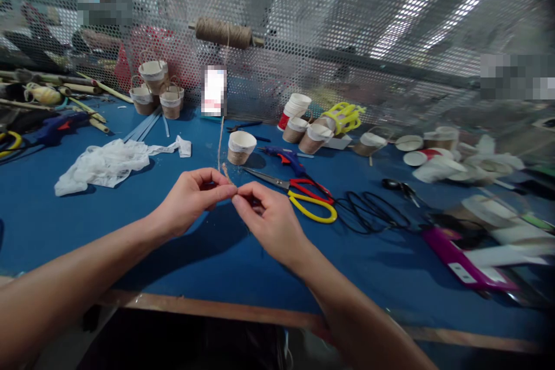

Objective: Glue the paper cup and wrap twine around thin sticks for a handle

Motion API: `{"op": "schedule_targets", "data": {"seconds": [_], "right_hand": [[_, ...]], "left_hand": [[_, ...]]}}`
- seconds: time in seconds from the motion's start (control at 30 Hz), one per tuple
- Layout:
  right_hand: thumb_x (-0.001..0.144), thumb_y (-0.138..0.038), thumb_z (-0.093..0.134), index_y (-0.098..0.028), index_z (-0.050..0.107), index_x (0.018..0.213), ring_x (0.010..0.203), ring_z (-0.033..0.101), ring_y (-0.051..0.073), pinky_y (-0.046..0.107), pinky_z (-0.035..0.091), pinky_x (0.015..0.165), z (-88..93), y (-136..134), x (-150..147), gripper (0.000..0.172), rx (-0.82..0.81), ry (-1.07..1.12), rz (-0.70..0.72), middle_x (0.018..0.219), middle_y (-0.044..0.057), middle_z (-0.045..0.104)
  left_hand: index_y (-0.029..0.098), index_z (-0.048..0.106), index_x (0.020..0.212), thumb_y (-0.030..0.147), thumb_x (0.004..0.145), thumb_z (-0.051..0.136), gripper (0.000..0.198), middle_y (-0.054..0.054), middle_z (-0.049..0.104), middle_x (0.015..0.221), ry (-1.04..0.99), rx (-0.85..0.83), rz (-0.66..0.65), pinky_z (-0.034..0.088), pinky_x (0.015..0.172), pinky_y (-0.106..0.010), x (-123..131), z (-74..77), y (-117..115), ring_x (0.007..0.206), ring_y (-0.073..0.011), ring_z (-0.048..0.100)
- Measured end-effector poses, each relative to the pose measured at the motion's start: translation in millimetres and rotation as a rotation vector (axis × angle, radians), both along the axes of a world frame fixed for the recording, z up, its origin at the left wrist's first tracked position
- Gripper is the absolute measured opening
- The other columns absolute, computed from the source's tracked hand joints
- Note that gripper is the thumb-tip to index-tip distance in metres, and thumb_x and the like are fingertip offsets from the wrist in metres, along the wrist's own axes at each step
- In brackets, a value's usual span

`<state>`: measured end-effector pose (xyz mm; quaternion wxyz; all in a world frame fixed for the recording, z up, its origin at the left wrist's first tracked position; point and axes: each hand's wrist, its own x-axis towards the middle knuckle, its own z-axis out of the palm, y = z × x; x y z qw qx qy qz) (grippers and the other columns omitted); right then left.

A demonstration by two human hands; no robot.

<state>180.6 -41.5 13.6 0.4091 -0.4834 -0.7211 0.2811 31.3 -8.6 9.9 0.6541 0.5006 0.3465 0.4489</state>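
Both hands meet at the middle of the blue table, fingertips nearly touching. My left hand pinches a length of twine, which runs up to a brown spool on the mesh panel. A short twine end sticks up between the fingers. Closed beside it, my right hand pinches the same twine at the fingertips; the exact grip is partly hidden. Just beyond stands a small cup wrapped in burlap with a white rim. Scissors with red and yellow handles lie right of the hands.
A blue glue gun lies behind the scissors, its black cord coiled to the right. White lace is heaped at left near glue sticks. Several cups stand along the mesh. A purple device lies at right.
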Motion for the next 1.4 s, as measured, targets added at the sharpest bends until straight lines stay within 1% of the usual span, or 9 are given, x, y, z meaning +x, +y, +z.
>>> {"op": "schedule_targets", "data": {"seconds": [0.1,0.2,0.3,0.6,0.7,0.8,0.87,1.07,1.4], "right_hand": [[0.080,-0.029,0.051,-0.017,0.052,0.079,0.045,0.045,0.006,0.020,0.037,0.041,3.5,2.6,4.1,0.013,-0.381,0.316,0.231,0.062,-0.003,0.051],[0.077,-0.031,0.056,-0.017,0.051,0.076,0.042,0.044,0.005,0.017,0.034,0.036,5.6,3.6,6.5,0.016,-0.557,0.480,0.362,0.061,-0.004,0.052],[0.075,-0.031,0.059,-0.016,0.049,0.073,0.041,0.044,0.004,0.017,0.035,0.037,6.0,2.2,5.0,0.017,-0.506,0.461,0.296,0.060,-0.005,0.051],[0.079,-0.023,0.052,-0.017,0.054,0.071,0.053,0.045,0.008,0.020,0.039,0.048,-2.1,0.3,-2.3,0.009,-0.041,0.037,-0.043,0.062,-0.001,0.052],[0.079,-0.026,0.052,-0.017,0.052,0.073,0.047,0.045,0.006,0.019,0.038,0.043,-0.1,1.2,0.4,0.011,-0.189,0.153,0.045,0.061,-0.003,0.051],[0.078,-0.032,0.054,-0.017,0.050,0.075,0.041,0.045,0.004,0.017,0.036,0.037,4.0,1.7,4.4,0.016,-0.446,0.376,0.247,0.060,-0.004,0.051],[0.076,-0.031,0.058,-0.017,0.050,0.074,0.041,0.045,0.004,0.016,0.036,0.036,5.5,1.9,5.9,0.017,-0.516,0.471,0.306,0.059,-0.005,0.051],[0.075,-0.028,0.061,-0.017,0.049,0.072,0.038,0.045,0.003,0.014,0.034,0.034,3.8,2.5,4.2,0.016,-0.464,0.536,0.228,0.055,-0.007,0.051],[0.077,-0.030,0.057,-0.017,0.049,0.073,0.038,0.045,0.003,0.016,0.035,0.036,3.5,4.1,4.3,0.015,-0.349,0.359,0.141,0.056,-0.007,0.048]], "left_hand": [[0.013,0.057,0.062,0.021,0.064,0.071,0.017,0.002,0.056,0.061,-0.098,-0.036,-0.098,0.030,0.045,-0.018,-1.5,0.2,-0.7,0.049,-0.0040,0.045],[0.013,0.058,0.064,0.022,0.064,0.071,0.017,0.000,0.060,0.069,-0.158,-0.055,-0.206,0.035,0.049,-0.020,-3.2,0.5,-0.9,0.056,-0.0072,0.053],[0.012,0.058,0.064,0.021,0.064,0.072,0.016,0.000,0.061,0.073,-0.163,-0.066,-0.203,0.034,0.048,-0.018,-2.9,0.9,-0.1,0.056,-0.0059,0.052],[0.012,0.056,0.062,0.023,0.061,0.073,0.021,0.005,0.051,0.054,-0.060,-0.083,0.015,0.027,0.041,-0.016,4.4,-1.7,-1.1,0.043,-0.0017,0.037],[0.012,0.056,0.063,0.025,0.062,0.073,0.021,0.004,0.051,0.054,-0.065,-0.072,0.001,0.027,0.041,-0.017,3.7,-0.8,-2.5,0.044,-0.0024,0.038],[0.012,0.057,0.063,0.025,0.061,0.074,0.020,0.001,0.056,0.064,-0.122,-0.085,-0.099,0.032,0.045,-0.017,0.9,1.5,-2.9,0.051,-0.0047,0.047],[0.013,0.059,0.063,0.024,0.060,0.075,0.019,0.000,0.059,0.070,-0.153,-0.106,-0.156,0.034,0.047,-0.018,-1.0,2.9,-2.6,0.054,-0.0059,0.051],[0.014,0.064,0.068,0.022,0.061,0.074,0.014,-0.002,0.063,0.074,-0.139,-0.097,-0.152,0.033,0.046,-0.017,-2.7,2.7,-0.5,0.054,-0.0044,0.049],[0.013,0.059,0.066,0.025,0.063,0.071,0.018,0.002,0.054,0.063,-0.016,-0.021,-0.073,0.027,0.042,-0.018,-2.5,2.4,1.2,0.044,-0.0023,0.039]]}}
